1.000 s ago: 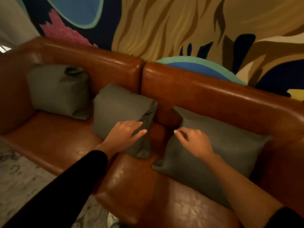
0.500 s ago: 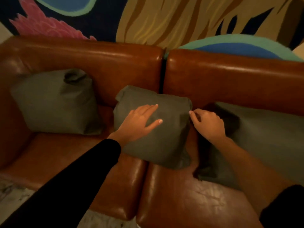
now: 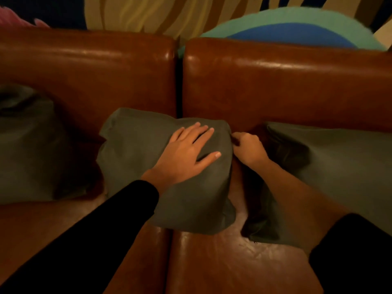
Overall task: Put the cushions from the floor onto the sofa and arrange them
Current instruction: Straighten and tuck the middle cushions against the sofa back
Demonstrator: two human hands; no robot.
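The middle cushion stood on the sofa seat, across the seam, leaning on the backrest. The left hand lay flat on it, fingers straight, pressing. The right hand, fingers curled, seemed to pinch its right edge. A hard tug there could have twisted it or dragged it into the right cushion just beside. The slick leather could have let its base slide forward.
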